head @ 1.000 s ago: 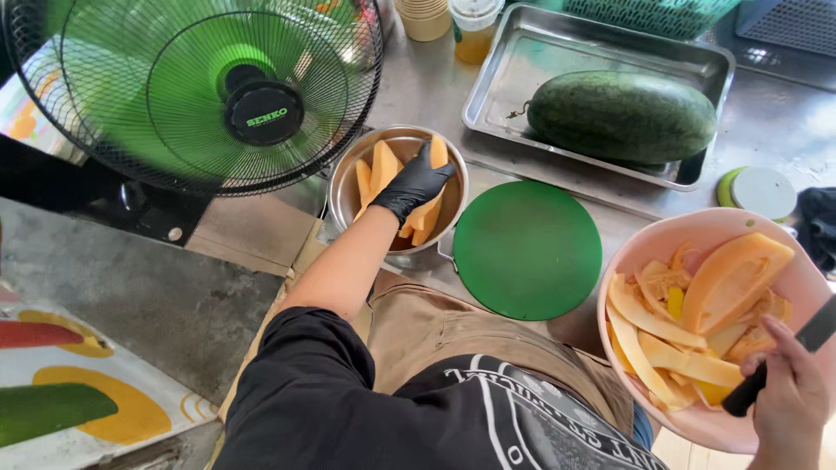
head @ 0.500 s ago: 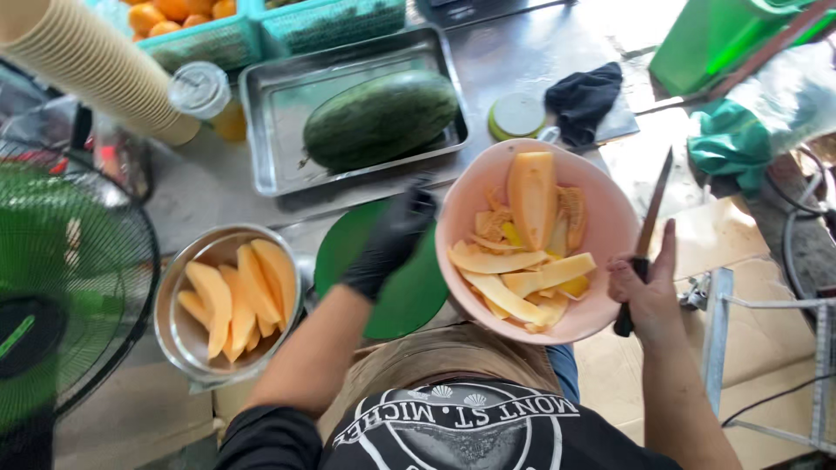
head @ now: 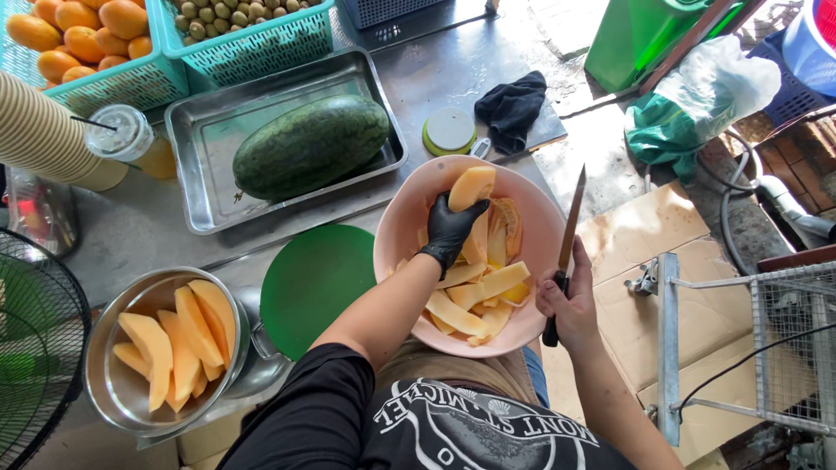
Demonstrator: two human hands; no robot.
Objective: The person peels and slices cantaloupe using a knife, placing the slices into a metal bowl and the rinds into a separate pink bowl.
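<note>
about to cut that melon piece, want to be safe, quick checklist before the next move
1. Left hand has a firm grip on the melon piece: ok, gloved fingers wrap it above the pink bowl.
2. Right hand controls the knife: ok, blade points up and away from the left hand.
3. Right hand protected: not ok, it is bare.
4. Green cutting board free: ok.
5. Metal bowl has room for slices: ok.
6. Blade sharpness: cannot tell.

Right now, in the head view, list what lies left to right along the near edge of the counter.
Fan → metal bowl of orange fruit slices → green round board → pink bowl, with the gloved left hand in it → knife in the right hand.
</note>
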